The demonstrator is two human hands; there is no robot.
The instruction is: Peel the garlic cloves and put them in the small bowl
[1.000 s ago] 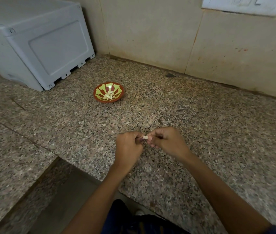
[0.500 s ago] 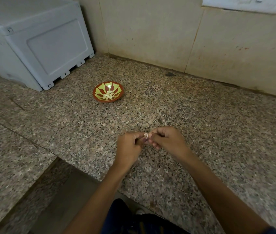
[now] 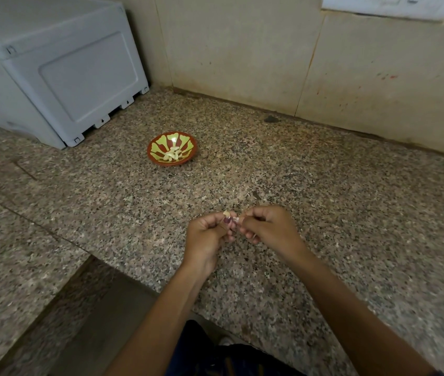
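Left hand: the left hand has its fingers curled, pinching a garlic clove at the fingertips, above the near part of the desk.
Right hand: the right hand is curled too, nipping a scrap of papery skin just beside the clove.
Change: a moment ago both hands were pressed together round the clove; now its pale tip pokes up clear of the left fingers, and the skin seems to be pulling away.
Bowl: the small bowl sits well apart, towards the wall, with several peeled cloves in it.
Meaning: peeling of this clove looks nearly finished; dropping it in the bowl probably follows.
Background: a grey box stands at the far left.
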